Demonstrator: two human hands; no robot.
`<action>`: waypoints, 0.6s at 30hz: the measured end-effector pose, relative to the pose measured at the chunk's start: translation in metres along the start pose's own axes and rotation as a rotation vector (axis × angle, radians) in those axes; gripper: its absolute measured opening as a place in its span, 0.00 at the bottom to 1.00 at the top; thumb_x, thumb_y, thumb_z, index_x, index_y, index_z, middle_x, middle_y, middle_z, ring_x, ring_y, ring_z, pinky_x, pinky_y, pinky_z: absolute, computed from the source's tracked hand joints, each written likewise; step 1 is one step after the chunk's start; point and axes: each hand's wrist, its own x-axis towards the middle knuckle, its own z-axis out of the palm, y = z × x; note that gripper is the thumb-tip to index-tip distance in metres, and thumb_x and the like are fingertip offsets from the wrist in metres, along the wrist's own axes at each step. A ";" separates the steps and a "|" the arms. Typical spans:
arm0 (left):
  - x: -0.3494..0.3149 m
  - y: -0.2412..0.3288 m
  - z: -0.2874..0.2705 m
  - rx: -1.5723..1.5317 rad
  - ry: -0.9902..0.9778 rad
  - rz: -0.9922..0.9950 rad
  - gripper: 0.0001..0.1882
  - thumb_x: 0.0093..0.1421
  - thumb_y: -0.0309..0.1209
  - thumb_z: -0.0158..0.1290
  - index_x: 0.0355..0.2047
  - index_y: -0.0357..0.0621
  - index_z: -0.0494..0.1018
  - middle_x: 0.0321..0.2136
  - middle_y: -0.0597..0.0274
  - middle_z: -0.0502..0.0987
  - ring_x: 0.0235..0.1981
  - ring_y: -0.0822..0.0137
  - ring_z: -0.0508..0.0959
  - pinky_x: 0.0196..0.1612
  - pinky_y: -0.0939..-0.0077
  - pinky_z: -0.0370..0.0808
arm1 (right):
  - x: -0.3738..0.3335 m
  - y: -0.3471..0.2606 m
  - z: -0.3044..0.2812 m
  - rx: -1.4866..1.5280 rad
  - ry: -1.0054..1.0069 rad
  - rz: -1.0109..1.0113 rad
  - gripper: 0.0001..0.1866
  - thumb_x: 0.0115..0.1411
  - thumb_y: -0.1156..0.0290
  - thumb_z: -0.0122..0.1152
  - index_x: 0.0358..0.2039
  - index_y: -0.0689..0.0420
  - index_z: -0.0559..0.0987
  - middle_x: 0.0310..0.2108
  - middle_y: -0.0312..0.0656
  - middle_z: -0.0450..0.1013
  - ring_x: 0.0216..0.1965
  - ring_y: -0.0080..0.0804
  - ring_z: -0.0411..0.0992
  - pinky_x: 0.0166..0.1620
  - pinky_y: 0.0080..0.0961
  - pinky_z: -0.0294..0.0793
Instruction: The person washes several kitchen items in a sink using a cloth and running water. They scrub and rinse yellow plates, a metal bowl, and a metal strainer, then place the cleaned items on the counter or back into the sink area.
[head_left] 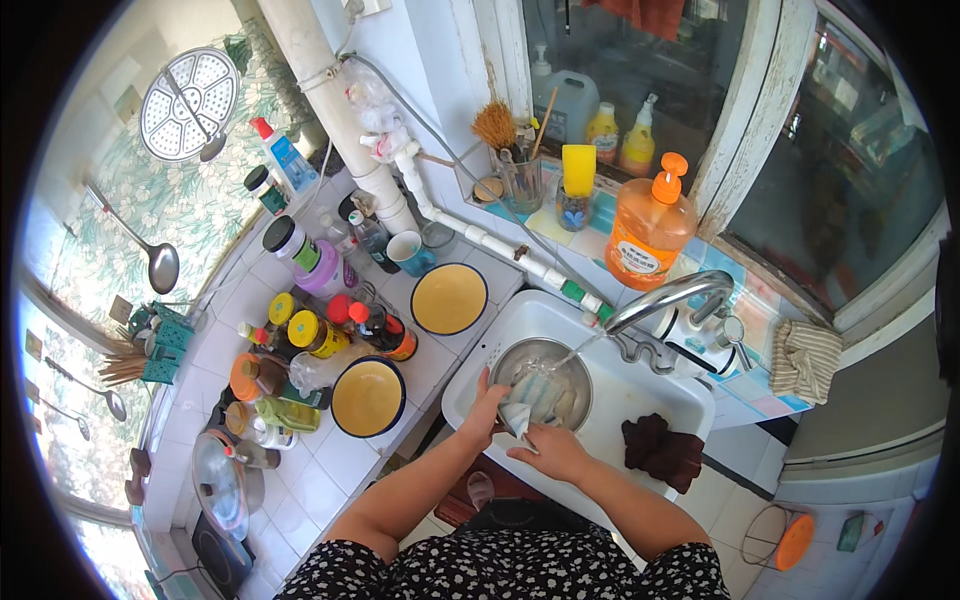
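Observation:
In the white sink, a round metal bowl stands under the tap's running stream. Pale, bluish-striped, limp stuff lies in the water in it; its kind I cannot make out. At the bowl's near left rim, my left hand is closed around one side of a whitish-grey limp piece. Its lower end is pinched by my right hand, just in front of the bowl. My fingers partly hide the piece.
A dark maroon cloth hangs over the sink's right edge. Two yellow enamel bowls, one nearer and one farther, stand on the tiled counter, beside bottles and jars. Behind the sink are an orange pump bottle and a striped rag.

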 end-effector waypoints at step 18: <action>0.033 0.028 -0.030 0.261 -0.419 -0.201 0.39 0.45 0.37 0.46 0.59 0.56 0.48 0.47 0.63 0.64 0.43 0.66 0.69 0.40 0.64 0.73 | 0.049 0.066 -0.073 -0.885 -0.130 -0.364 0.29 0.51 0.51 0.54 0.51 0.52 0.69 0.57 0.33 0.59 0.62 0.26 0.49 0.64 0.32 0.42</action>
